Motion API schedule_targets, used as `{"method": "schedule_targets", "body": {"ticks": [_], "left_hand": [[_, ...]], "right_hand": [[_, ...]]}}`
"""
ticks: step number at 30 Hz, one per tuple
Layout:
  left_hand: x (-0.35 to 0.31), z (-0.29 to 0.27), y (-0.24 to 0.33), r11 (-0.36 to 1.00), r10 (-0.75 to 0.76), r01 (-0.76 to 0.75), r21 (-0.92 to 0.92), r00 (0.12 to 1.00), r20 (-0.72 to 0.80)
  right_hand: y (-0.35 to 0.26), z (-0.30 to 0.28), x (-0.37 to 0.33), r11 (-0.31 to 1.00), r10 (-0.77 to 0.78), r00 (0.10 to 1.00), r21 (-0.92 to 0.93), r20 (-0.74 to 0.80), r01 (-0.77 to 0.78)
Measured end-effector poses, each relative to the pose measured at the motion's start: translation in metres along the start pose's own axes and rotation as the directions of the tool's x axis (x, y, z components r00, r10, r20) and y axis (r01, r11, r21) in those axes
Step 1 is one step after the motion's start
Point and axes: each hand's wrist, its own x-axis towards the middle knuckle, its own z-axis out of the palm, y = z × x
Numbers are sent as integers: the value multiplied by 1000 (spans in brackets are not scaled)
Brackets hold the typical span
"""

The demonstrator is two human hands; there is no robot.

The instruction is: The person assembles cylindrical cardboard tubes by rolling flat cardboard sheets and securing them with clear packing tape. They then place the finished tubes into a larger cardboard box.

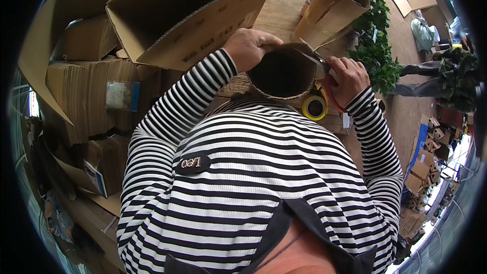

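Observation:
Close to my chest stands a cardboard tube point(282, 75), its dark open end facing up. My left hand point(249, 49) is closed on the tube's far left rim, with the index finger stretched along the edge. In my right hand point(348, 78) are scissors point(320, 61) with red handles. Their blades are parted and reach to the tube's right rim. From this view I cannot tell whether the blades have the cardboard between them. Just right of the tube, below the scissors, lies a yellow-and-black roll of tape point(315, 107).
Beyond the tube is another cardboard tube point(324, 12), tilted, beside green leafy plants point(376, 45). A large opened carton point(203, 25) fills the far left, above stacks of flattened cardboard point(78, 94). At the right, a person point(431, 81) in dark clothing is near piled boxes point(421, 167).

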Motion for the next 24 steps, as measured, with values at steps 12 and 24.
{"method": "schedule_targets", "body": {"ticks": [12, 24], "left_hand": [[14, -7, -13, 994, 53, -43, 105, 994, -95], [27, -7, -19, 1000, -23, 23, 1, 998, -66]], "right_hand": [[4, 0, 15, 995, -90, 991, -52, -96, 85], [10, 4, 19, 995, -85, 995, -54, -54, 82]]}}
